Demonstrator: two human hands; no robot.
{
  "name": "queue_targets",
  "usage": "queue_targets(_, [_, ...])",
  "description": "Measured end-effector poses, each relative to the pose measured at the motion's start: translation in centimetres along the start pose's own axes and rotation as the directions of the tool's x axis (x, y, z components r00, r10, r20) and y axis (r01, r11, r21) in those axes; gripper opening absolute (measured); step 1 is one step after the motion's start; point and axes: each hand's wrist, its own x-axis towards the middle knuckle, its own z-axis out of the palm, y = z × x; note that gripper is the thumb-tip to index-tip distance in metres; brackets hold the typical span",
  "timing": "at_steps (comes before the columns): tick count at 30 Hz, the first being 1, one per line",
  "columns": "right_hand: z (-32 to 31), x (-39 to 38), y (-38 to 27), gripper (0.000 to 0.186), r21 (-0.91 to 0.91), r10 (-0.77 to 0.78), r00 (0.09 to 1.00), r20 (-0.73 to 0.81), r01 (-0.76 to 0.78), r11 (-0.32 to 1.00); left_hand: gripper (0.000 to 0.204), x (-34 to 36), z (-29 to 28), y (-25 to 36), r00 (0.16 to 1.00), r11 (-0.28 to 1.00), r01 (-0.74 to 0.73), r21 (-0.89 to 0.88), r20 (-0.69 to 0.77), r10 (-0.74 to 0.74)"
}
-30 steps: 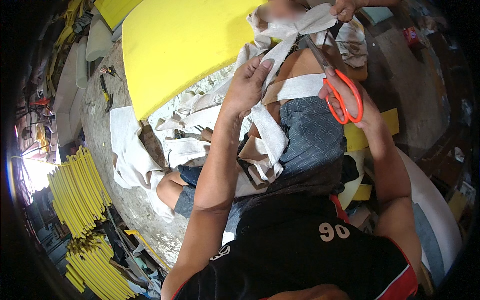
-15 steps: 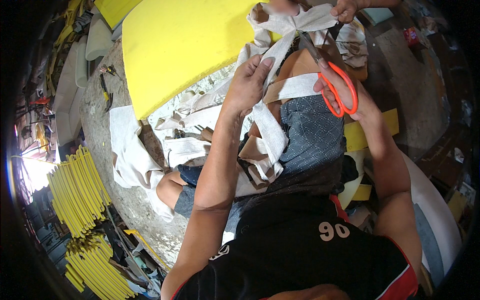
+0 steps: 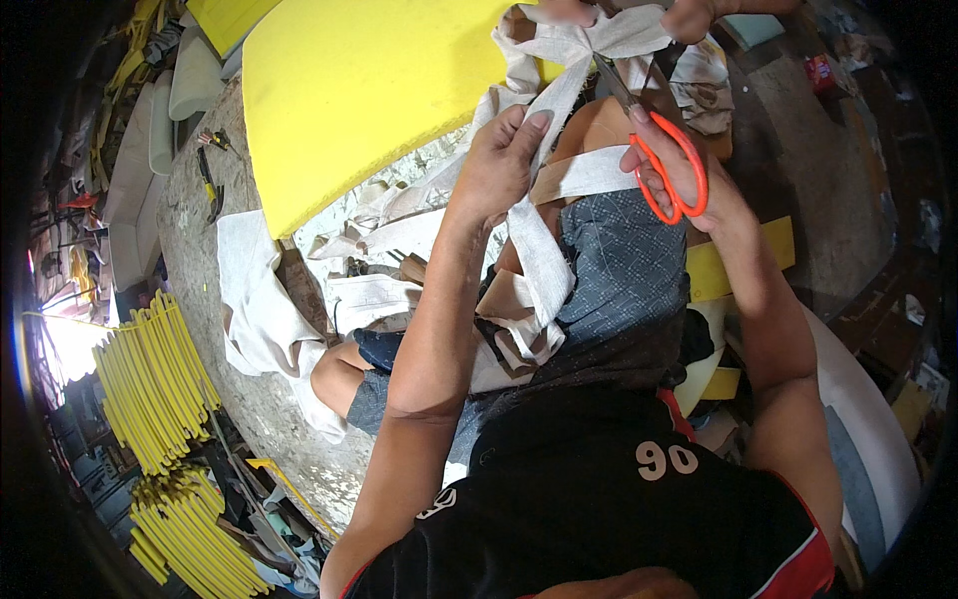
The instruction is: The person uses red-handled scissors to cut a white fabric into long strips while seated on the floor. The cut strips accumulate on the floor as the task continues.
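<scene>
Between its thumb and fingers, my left hand (image 3: 499, 165) pinches a long strip of off-white fabric (image 3: 559, 98), whose lower end hangs over my lap. My right hand (image 3: 689, 180) grips scissors (image 3: 671, 165) with orange handles, fingers in the loops. The blades point up and away from me, and their tips meet the fabric at a fork in the strip. Beyond them, another person's hands (image 3: 689, 18) hold the far part of the fabric, one at each side. A second pale strip (image 3: 589, 175) lies across my thigh.
A large yellow foam sheet (image 3: 369, 90) lies at the far left. Fabric scraps (image 3: 399, 235) and a white cloth (image 3: 259, 299) lie on the worn work surface (image 3: 190, 240). Bundled yellow tubes (image 3: 160, 384) are at left. Black-and-yellow hand tools (image 3: 210, 185) lie near the foam.
The scissors and my right hand have shifted slightly up and left, bringing the tips to the fabric. The blades look more closed. My left hand stays nearly still on the strip.
</scene>
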Motion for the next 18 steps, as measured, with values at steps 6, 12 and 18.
queue_targets(6, [0.4, 0.0, 0.6, 0.068, -0.053, -0.028, 0.998, -0.06, 0.025, 0.998, 0.025, 0.2, 0.2, 0.1, 1.0, 1.0, 0.015, -0.008, 0.011, -0.015])
queue_targets(12, [0.5, -0.1, 0.5, 0.064, -0.023, -0.069, 0.997, -0.042, 0.069, 0.997, 0.024, 0.6, 0.0, -0.6, 1.0, 1.0, -0.026, -0.009, 0.001, 0.026])
queue_targets(18, [0.5, -0.6, 0.3, 0.062, -0.044, -0.03, 0.997, -0.064, 0.028, 0.999, 0.023, -0.2, -0.9, 0.3, 0.999, 1.0, 0.019, -0.015, -0.025, -0.02])
